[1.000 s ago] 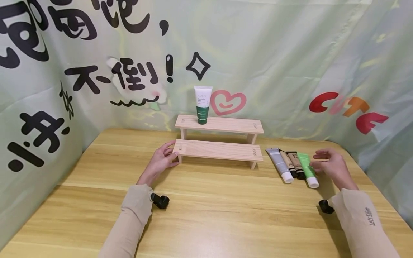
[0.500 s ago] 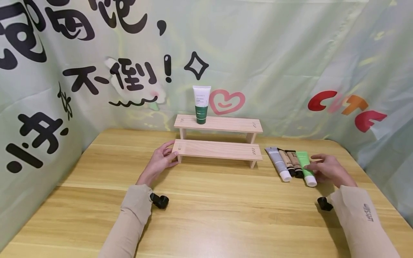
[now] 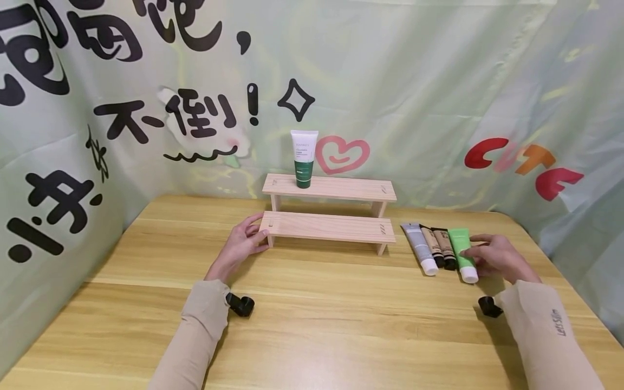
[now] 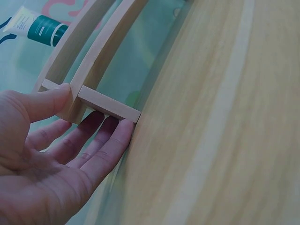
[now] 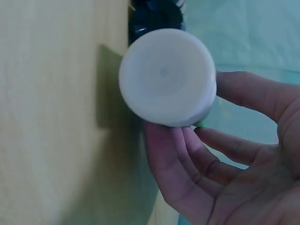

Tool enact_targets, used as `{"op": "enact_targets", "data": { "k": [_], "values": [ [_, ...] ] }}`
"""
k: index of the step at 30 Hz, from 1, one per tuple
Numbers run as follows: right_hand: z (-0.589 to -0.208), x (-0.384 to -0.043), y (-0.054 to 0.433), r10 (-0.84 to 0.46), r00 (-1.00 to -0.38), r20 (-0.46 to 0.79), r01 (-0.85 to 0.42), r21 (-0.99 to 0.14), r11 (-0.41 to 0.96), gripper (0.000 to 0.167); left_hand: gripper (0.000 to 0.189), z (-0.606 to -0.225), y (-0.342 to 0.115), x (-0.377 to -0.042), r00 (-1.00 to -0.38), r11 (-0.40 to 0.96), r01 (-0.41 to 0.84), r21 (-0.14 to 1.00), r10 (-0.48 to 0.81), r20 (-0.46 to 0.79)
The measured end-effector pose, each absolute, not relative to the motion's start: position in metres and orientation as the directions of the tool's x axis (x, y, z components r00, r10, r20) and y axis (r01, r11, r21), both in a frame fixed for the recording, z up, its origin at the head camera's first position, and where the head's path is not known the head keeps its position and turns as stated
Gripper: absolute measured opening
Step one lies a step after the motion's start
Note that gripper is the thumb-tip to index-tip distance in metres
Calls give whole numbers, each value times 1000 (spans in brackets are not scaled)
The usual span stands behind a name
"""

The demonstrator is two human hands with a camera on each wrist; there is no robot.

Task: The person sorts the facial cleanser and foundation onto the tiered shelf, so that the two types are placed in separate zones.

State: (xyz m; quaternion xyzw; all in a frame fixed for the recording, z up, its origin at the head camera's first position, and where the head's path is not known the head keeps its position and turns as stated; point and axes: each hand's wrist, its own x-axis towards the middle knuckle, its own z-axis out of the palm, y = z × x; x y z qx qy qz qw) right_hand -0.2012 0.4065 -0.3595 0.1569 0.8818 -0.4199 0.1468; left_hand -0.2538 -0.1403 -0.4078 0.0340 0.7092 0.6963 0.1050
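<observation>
In the head view, my left hand (image 3: 241, 242) holds the left end of the lower tier of a two-tier wooden display stand (image 3: 326, 226). The left wrist view has the thumb on the board and the fingertips against its leg (image 4: 110, 104). My right hand (image 3: 502, 257) pinches a green squeeze tube (image 3: 458, 239) that lies at the right end of a row of tubes. Its white cap (image 5: 164, 77) fills the middle of the right wrist view, with thumb and fingers on either side and the tube body hidden behind. A white-and-green tube (image 3: 304, 160) stands upright, cap down, on the upper tier (image 3: 346, 187).
Left of the green tube lie a grey tube (image 3: 419, 246) and two beige tubes with black caps (image 3: 443, 246), side by side on the wooden table (image 3: 351, 325). A printed curtain (image 3: 414, 81) hangs right behind the stand and along both sides.
My right hand has moved left and slightly down from beside the green tube and now pinches it. The left hand stays on the stand.
</observation>
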Motion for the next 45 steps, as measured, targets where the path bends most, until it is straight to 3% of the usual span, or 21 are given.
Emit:
{"op": "enact_targets", "data": {
  "k": [14,45],
  "values": [
    [-341,-204,401,134,-944,-301,318,-726,610,77,56,-407,-140,-253,-978,43,-90,995,187,-96],
    [-299,-242,318,87,-996,-20,63,-853,517,79,56,-407,-140,-251,-979,42,-74,996,185,-81]
  ]
}}
